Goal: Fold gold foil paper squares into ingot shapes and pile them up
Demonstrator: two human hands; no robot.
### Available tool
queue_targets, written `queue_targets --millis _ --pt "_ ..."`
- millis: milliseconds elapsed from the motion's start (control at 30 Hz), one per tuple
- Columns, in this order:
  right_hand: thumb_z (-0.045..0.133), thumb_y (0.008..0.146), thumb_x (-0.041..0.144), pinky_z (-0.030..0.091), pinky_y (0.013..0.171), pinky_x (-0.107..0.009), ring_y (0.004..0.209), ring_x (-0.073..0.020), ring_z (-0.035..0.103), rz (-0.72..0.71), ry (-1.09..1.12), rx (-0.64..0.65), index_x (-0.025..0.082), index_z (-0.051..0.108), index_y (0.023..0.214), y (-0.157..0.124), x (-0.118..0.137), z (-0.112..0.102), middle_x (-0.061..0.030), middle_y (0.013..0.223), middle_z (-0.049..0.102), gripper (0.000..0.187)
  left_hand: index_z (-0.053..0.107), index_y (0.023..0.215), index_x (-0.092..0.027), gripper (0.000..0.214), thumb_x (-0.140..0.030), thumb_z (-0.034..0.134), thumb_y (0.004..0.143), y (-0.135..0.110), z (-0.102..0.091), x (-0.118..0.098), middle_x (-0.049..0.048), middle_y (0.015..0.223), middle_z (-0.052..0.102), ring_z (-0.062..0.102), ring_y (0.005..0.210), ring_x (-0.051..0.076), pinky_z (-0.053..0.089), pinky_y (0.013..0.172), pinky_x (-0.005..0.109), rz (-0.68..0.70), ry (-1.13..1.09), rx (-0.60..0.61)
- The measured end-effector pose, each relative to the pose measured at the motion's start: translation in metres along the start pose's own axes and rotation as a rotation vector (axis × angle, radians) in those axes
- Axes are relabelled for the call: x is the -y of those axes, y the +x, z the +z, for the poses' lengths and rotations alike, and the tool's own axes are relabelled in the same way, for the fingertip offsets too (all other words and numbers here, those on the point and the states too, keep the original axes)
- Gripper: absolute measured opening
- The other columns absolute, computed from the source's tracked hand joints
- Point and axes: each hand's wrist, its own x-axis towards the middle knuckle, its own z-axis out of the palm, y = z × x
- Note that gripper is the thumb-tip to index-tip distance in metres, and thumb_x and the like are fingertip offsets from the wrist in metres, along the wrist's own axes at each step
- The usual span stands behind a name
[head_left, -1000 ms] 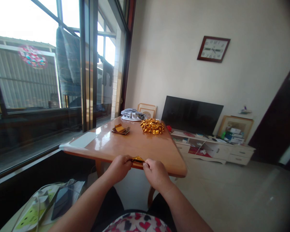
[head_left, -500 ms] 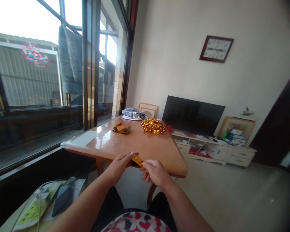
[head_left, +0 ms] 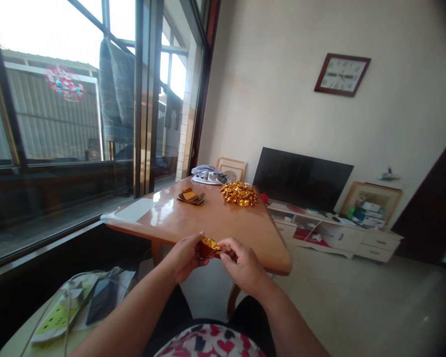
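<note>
My left hand [head_left: 187, 258] and my right hand [head_left: 241, 264] are raised just in front of the wooden table's near edge. Between them they pinch a small piece of gold foil [head_left: 210, 247], folded, with a dark reddish underside. On the glossy wooden table [head_left: 223, 223] lies a heap of crumpled or folded gold foil pieces [head_left: 239, 194]. To its left is a small stack of foil squares [head_left: 191, 197], with a gold one on top. Neither hand touches these.
A folded cloth [head_left: 208, 175] lies at the table's far end, and a white sheet [head_left: 134, 209] at its left edge. Low at left are a power strip [head_left: 64, 308] and a phone [head_left: 103, 300]. A dark TV [head_left: 303, 179] stands on a white cabinet [head_left: 330, 237].
The gold foil piece has gone from a flat strip to a folded, curled shape. My hands have moved closer together around it, and the view has turned slightly left.
</note>
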Motion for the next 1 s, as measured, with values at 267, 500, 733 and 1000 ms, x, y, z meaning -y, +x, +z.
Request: queue_targets --millis 267,500,733,1000 --pt "0.051 0.091 0.016 0.046 0.074 -0.023 0.079 -0.0141 0.064 -0.055 -0.030 0.003 0.023 0.067 0.107 -0.0004 0.0044 -0.0030 -0.0001 0.090 0.071 0.024 0.064 0.084 -0.012 0.032 -0.041 0.054 0.093 0.0017 -0.0026 0.0014 0.0082 0.073 0.070 0.063 0.057 0.013 0.046 0.053 0.022 -0.052 -0.001 0.008" --pt "0.054 0.092 0.018 0.045 0.073 -0.023 0.080 -0.0148 0.064 -0.061 -0.091 0.011 0.023 0.069 0.103 -0.0007 0.0071 -0.0049 -0.0003 0.088 0.071 0.019 0.064 0.084 -0.013 0.031 -0.040 0.053 0.093 0.0042 -0.0041 0.0043 0.0059 0.072 0.069 0.064 0.060 0.014 0.045 0.051 0.021 -0.059 0.013 0.047" --pt "0.055 0.093 0.020 0.044 0.070 -0.022 0.075 -0.0141 0.063 -0.083 -0.098 -0.018 0.023 0.069 0.096 0.0000 0.0057 -0.0039 0.0003 0.083 0.070 0.015 0.065 0.088 -0.011 0.034 -0.041 0.051 0.096 0.0014 -0.0012 0.0026 0.0067 0.076 0.070 0.065 0.060 0.013 0.045 0.051 0.020 -0.074 -0.004 0.072" --pt "0.058 0.091 0.017 0.043 0.070 -0.022 0.076 -0.0140 0.063 -0.113 -0.125 0.011 0.022 0.067 0.089 -0.0012 0.0100 -0.0063 0.0007 0.082 0.068 0.011 0.067 0.107 -0.013 0.051 -0.059 0.046 0.096 -0.0050 -0.0004 0.0020 0.0089 0.088 0.071 0.066 0.071 0.014 0.049 0.063 0.023 -0.013 0.053 0.210"
